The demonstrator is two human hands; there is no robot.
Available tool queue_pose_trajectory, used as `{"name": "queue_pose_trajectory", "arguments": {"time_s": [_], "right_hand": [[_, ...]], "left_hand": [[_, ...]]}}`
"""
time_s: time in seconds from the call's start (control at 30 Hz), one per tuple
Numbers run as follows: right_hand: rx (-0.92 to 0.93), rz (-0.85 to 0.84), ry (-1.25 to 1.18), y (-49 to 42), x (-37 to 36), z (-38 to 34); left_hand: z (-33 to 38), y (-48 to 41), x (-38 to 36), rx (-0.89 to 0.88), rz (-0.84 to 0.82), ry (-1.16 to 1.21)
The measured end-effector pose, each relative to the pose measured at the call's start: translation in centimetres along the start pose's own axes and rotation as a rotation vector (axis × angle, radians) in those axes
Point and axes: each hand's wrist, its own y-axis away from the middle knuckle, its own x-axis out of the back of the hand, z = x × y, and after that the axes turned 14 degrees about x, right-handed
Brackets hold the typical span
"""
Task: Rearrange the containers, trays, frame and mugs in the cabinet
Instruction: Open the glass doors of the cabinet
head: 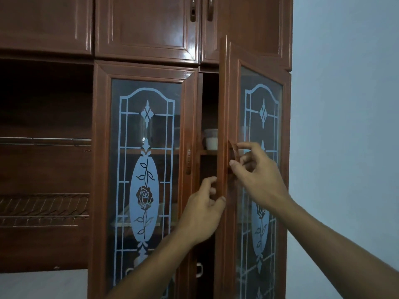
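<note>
At the tall reddish-brown wooden cabinet (146,29), the free edge of the partly open right glass door with a frosted rose pattern (262,126) is gripped by the left hand (200,214), and its curved brown handle (233,151) is pinched by the right hand (257,175). Through the gap, a white lidded plastic container (211,140) is seen standing on an inner shelf (208,152).

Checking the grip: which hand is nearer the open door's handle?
Right. The right hand pinches the handle; the left hand grips the door edge below it.
</note>
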Motion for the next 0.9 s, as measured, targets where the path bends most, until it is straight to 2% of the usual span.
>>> {"name": "queue_pose_trajectory", "arguments": {"time_s": [0.27, 0.7, 0.9], "right_hand": [[0.039, 0.093, 0.027, 1.6, 4.7, -0.9], [0.091, 0.236, 0.342, 2.3, 12.0, -2.6], [0.085, 0.224, 0.504, 2.8, 15.2, -2.6]], "left_hand": [[2.6, 2.9, -2.3, -0.054, -0.106, 0.164], [7.5, 4.5, -8.2, -0.121, -0.212, 0.136], [9.2, 4.5, -11.2, -0.188, -0.208, 0.075]]}}
